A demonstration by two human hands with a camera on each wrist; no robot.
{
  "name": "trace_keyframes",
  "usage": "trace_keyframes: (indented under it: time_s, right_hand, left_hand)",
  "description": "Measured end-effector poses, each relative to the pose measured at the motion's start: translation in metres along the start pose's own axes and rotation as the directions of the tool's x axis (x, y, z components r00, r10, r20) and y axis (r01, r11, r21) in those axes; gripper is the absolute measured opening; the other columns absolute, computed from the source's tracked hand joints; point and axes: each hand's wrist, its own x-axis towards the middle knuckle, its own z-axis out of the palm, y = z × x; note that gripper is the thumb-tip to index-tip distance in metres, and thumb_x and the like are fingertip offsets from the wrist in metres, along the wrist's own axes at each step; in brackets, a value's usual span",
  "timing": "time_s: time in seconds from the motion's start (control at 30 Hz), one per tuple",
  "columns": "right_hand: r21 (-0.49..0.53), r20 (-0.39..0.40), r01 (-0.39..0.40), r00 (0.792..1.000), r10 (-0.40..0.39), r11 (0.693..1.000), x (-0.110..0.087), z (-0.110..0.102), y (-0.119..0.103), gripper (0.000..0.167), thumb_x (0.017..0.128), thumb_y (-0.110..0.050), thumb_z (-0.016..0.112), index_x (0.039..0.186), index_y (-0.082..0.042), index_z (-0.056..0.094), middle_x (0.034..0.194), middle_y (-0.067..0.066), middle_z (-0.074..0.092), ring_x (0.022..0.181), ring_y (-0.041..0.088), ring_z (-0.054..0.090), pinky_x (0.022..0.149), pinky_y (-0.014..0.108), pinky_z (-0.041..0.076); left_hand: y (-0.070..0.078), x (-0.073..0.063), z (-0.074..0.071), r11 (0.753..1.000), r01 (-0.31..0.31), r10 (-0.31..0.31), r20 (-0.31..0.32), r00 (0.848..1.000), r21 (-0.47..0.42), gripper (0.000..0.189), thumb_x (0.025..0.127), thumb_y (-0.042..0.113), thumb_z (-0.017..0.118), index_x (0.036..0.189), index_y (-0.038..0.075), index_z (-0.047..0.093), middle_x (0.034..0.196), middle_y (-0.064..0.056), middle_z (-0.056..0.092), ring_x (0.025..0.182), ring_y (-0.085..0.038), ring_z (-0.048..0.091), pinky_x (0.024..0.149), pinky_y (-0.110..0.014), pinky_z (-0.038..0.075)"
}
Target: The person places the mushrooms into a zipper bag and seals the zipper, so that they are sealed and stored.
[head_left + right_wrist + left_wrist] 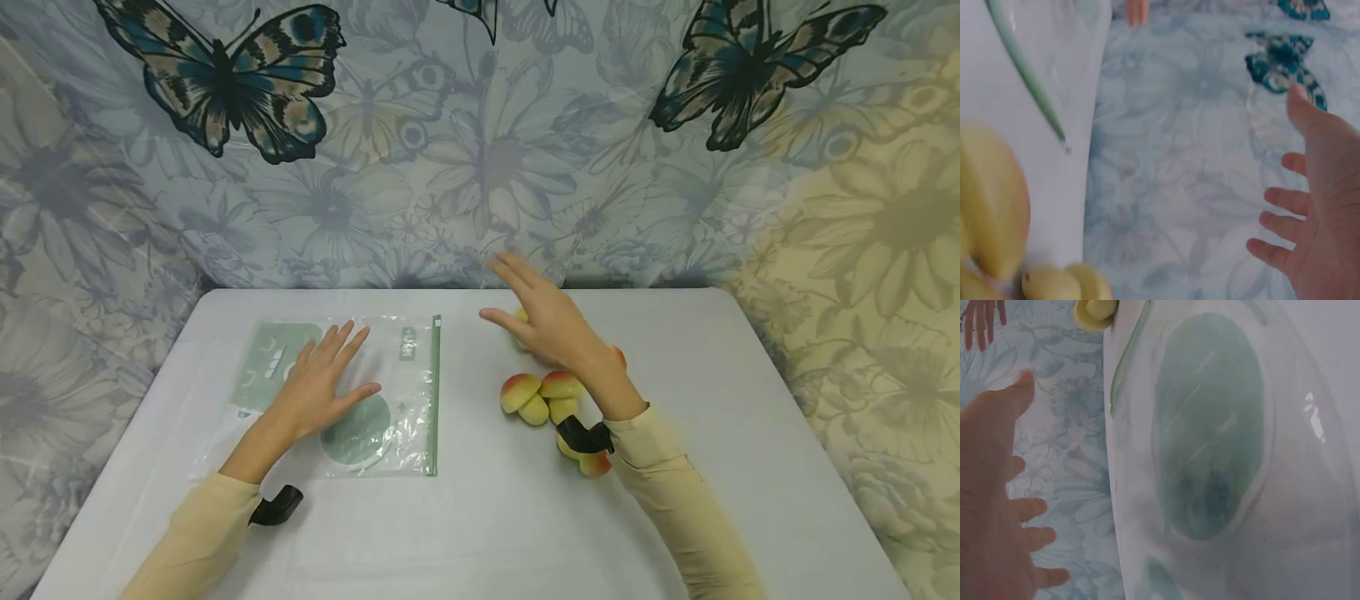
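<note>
"Clear plastic bag lying flat, ten o'clock on the surface. How best to handle it?"

"I'd steady the thin plastic first, then pinch its green edge strip; loose film probably slips. Mushroom-shaped pieces sit at three o'clock from it."

"And the hands?"

"Left hand is spread wide over the bag, right hand above the farther pieces, fingers loosely extended. Both grasp nothing; neither seems to touch anything."

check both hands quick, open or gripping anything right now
Left hand: open, holding nothing.
Right hand: open, holding nothing.
</note>
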Motion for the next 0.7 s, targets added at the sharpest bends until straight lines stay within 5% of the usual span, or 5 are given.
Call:
trace_keyframes:
  time_s: [0.17,0.33,0.7]
  right_hand:
    - [0.016,0.014,0.063,0.998,-0.063,0.998,0.004,0.021,-0.033,0.07,0.096,-0.047,0.058,0.152,-0.012,0.035,0.158,0.013,0.03,0.143,0.031,0.033,0.107,0.049,0.039]
    - [0.058,0.037,0.071,0.997,-0.073,0.996,0.008,0.052,-0.05,0.065,0.097,-0.036,0.062,0.152,-0.011,0.036,0.156,0.014,0.032,0.144,0.031,0.031,0.11,0.046,0.037]
    - [0.247,0.141,-0.16,0.982,0.127,0.956,0.001,0.129,-0.052,0.065,0.098,-0.036,0.059,0.151,-0.008,0.035,0.16,0.019,0.021,0.149,0.034,0.01,0.114,0.052,0.026]
  left_hand:
    - [-0.002,-0.003,0.01,0.999,0.038,-0.039,0.08,0.996,0.015,0.084,0.092,0.058,0.056,0.157,0.014,0.023,0.159,-0.023,0.02,0.144,-0.048,0.017,0.11,-0.068,0.012]
    - [0.001,-0.005,0.017,0.999,0.043,-0.043,0.095,0.995,0.0,0.085,0.092,0.058,0.056,0.157,0.013,0.024,0.159,-0.024,0.019,0.144,-0.048,0.016,0.111,-0.068,0.011]
    - [0.012,-0.01,0.035,1.0,0.016,-0.016,0.099,0.995,0.0,0.086,0.091,0.057,0.059,0.157,0.015,0.024,0.159,-0.022,0.02,0.145,-0.046,0.018,0.11,-0.069,0.013]
